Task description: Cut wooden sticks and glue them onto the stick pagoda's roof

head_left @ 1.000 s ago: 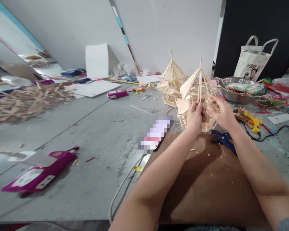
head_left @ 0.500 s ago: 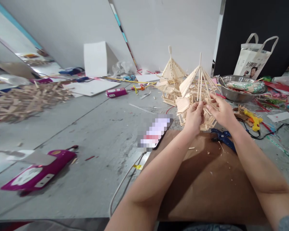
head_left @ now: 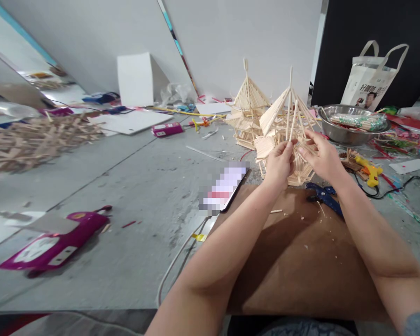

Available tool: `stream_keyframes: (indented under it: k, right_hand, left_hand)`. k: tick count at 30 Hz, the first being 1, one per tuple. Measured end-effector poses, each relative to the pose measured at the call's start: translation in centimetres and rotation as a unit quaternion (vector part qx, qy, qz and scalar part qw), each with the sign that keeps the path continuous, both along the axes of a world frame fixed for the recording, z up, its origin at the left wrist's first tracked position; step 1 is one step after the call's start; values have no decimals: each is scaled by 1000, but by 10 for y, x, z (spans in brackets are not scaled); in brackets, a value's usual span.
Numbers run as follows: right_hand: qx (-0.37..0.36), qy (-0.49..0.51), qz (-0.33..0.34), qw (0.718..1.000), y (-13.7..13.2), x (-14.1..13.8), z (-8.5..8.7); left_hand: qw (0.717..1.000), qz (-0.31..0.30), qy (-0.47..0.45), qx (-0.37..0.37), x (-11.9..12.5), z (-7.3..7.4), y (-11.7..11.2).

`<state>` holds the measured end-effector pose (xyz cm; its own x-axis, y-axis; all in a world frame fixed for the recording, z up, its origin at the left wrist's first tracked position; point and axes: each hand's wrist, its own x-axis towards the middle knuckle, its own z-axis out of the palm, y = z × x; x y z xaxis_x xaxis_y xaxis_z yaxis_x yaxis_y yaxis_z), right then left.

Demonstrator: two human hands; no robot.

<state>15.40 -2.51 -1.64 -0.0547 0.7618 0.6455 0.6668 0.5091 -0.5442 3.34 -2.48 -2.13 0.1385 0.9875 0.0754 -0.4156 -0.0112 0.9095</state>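
Basically, past the brown board's far edge, my left hand pinches a stick, right hand grips the stick tower, likely roof-fitting; next wants careful alignment.

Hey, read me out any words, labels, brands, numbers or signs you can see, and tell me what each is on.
"好咖啡", it seems, on the white bag; the characters after it are too blurred to read.
Phone: screen pixelated, nothing readable.
Packet in the bowl: green marks, too small to read.
Near purple block and far one: pale patches, nothing legible.
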Motion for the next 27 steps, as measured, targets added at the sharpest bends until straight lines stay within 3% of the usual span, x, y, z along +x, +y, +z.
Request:
stream_keyframes:
  k: [11, 27]
  right_hand:
    - [-2, -12, -3, 1000, -1, 0, -1]
    - [-35, -19, 3, 999, -3, -2, 3]
  left_hand:
    - [1000, 9, 1, 17, 0, -4, 6]
    - [999, -11, -42, 5, -1, 3, 4]
